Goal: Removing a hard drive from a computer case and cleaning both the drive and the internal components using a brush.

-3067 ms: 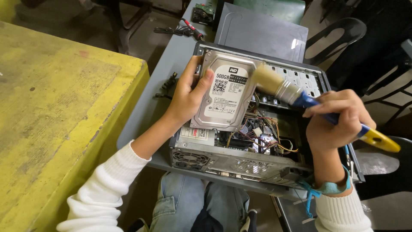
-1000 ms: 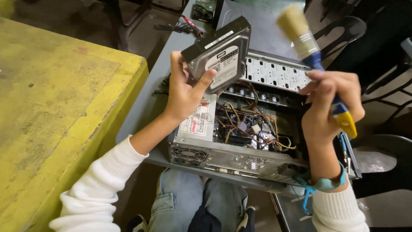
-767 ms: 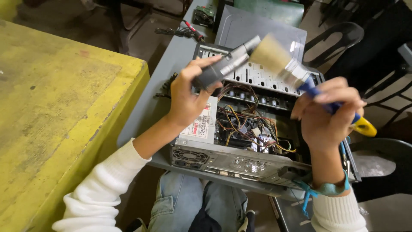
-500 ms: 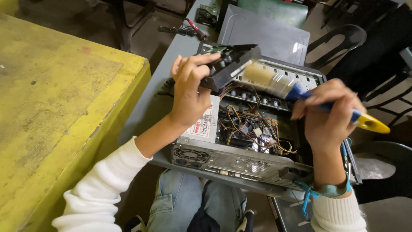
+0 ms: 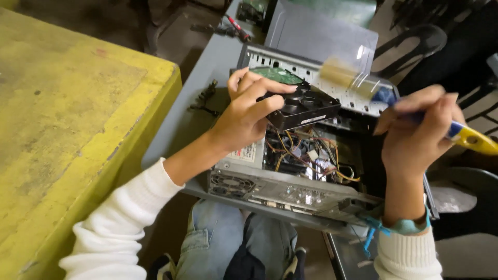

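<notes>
My left hand grips a hard drive, turned so its dark underside with a green circuit board faces up, above an open grey computer case. My right hand holds a paintbrush with a blue and yellow handle. Its pale bristles are blurred and sit just right of the drive, over the case's perforated rear panel. Coloured wires and a power supply with a white label lie inside the case below the drive.
A worn yellow table fills the left. The case rests on a grey bench over my knees in jeans. A flat grey side panel lies behind the case. Small tools sit at the far end, dark chairs at right.
My left hand has flipped the hard drive from label side up to circuit-board side up and lowered it a little. The brush swung from upright down to the drive's right edge.
</notes>
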